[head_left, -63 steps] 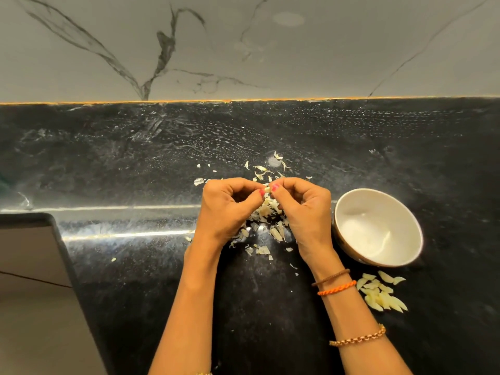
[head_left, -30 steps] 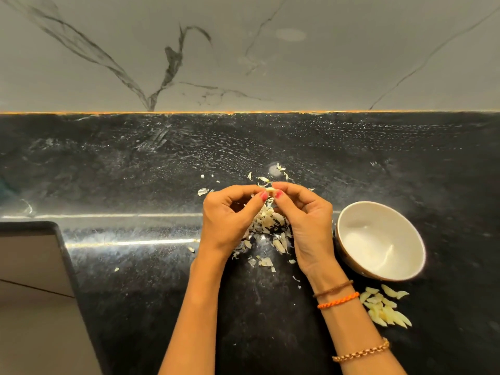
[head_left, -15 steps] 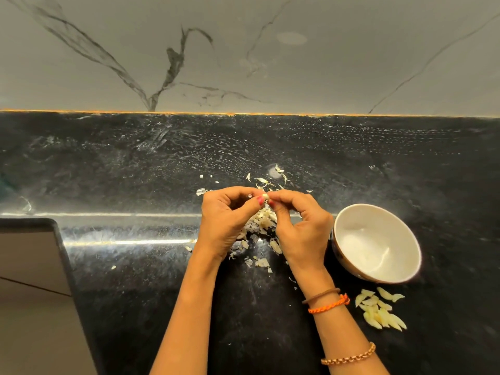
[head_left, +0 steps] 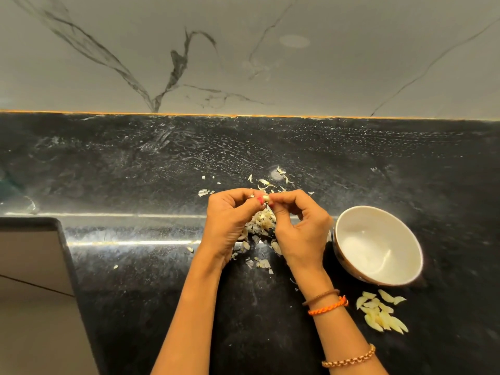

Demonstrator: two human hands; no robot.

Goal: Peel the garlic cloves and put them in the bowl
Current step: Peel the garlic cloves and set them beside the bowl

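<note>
My left hand (head_left: pixel 230 223) and my right hand (head_left: pixel 300 226) meet above the black counter, and their thumbs and fingertips pinch one small pale garlic clove (head_left: pixel 265 197) between them. Under the hands lies a heap of papery garlic skins (head_left: pixel 261 226). A white bowl (head_left: pixel 349 217) stands just right of my right hand, tilted a little, and nothing shows inside it. Several peeled cloves (head_left: pixel 381 312) lie on the counter in front of the bowl.
Loose skin flakes (head_left: pixel 270 181) are scattered beyond the hands. The black stone counter (head_left: pixel 135 163) runs back to a grey veined wall (head_left: pixel 243 50). At the lower left the counter edge drops to a cut-out (head_left: pixel 29 266).
Both hands have stayed together on the clove over the skins, with the right fingers shifting slightly on it. The view has moved a little.
</note>
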